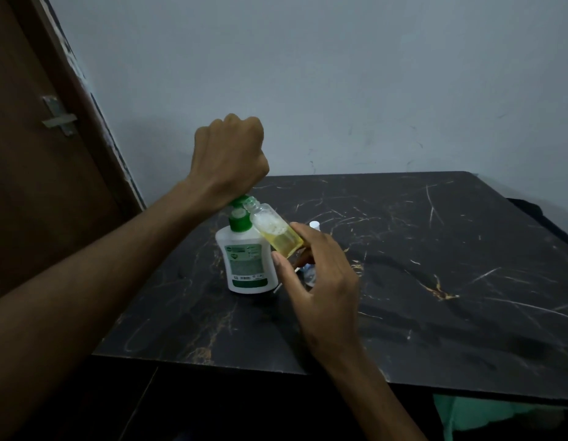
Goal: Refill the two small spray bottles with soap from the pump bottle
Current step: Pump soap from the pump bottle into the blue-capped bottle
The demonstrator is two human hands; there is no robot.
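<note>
The left hand is fisted over the green pump head of the pump bottle, standing on the table. The right hand pinches 1 small spray bottle, tilted up-left, its open neck touching the nozzle, part-filled with yellow soap.

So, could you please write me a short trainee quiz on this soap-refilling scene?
1. True or false: the pump bottle lies on its side.
2. Which hand holds the tilted small spray bottle? A) left B) right
3. Fill in: the left hand presses the green ____.

Key: 1 false, it stands upright on the table; 2 B, the right hand; 3 pump.
</note>
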